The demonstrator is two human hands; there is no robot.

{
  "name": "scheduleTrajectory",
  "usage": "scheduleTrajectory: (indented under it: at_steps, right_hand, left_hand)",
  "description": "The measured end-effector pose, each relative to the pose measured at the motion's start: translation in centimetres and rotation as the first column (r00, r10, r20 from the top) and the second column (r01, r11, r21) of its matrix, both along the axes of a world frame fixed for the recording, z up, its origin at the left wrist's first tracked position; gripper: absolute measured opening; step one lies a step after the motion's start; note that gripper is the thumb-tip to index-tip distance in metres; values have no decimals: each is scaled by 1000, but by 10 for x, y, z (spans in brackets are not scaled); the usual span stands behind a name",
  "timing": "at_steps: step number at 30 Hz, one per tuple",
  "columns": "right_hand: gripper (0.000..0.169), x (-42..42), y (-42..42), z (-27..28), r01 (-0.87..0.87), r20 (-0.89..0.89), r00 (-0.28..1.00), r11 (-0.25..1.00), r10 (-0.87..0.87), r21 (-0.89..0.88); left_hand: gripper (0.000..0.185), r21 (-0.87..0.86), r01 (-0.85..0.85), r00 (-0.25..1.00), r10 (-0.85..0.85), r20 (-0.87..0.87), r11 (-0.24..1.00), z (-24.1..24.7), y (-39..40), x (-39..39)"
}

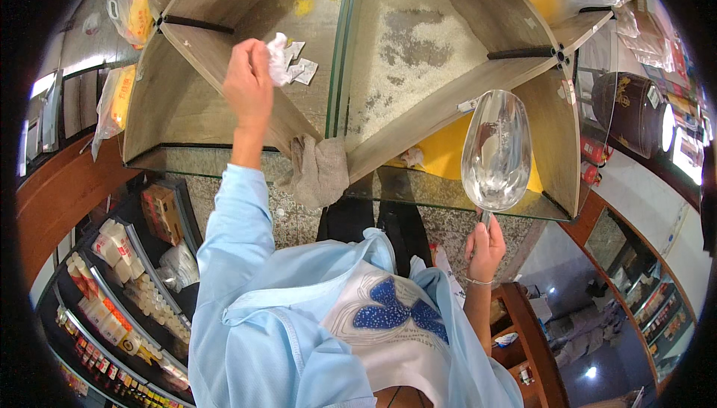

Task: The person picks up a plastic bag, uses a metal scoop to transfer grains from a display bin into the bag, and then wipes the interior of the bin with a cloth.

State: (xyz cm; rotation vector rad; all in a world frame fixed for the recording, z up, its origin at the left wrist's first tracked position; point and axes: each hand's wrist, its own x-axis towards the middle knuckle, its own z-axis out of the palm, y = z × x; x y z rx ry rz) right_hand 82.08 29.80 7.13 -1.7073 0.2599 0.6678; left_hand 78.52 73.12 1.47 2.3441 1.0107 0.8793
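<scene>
My left hand (248,77) is raised over the left part of a wooden bin with compartments (417,114), its fingers pinching a crumpled white tissue or packet (278,60). Close beside it, several small white square packets (306,71) show; whether they touch the held piece is unclear. My right hand (485,248) grips the handle of a clear plastic scoop (496,153), bowl pointing away from me, above the right compartment. The scoop looks empty. White rice-like grains (386,86) are scattered thinly over the floor of the middle compartment.
A greyish cloth (319,170) hangs over the bin's near corner. A glass divider (339,49) splits the compartments. Yellow material (448,147) lies in the right one. Plastic bags (120,97) hang at left, above shelves of packaged goods (120,318). A dark barrel (627,108) stands at right.
</scene>
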Motion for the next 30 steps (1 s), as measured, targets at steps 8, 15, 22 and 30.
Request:
scheduleTrajectory:
  at_steps: [8,15,22,30]
  right_hand:
    - [31,2,0,1,-56,9,998,998,56,-28]
    - [32,8,16,-1,-75,31,997,996,77,-55]
    - [34,25,38,4,-194,21,981,980,195,-48]
    - [35,36,57,-10,-262,-24,965,962,261,-74]
  left_hand:
    - [31,157,62,889,17,-458,986,-65,42,-14]
    - [33,70,208,892,-160,-423,976,-49,-32,-32]
    - [26,26,165,936,-148,-319,986,-47,-47,-53]
    - [48,-251,-60,988,22,-152,966,-58,23,-14]
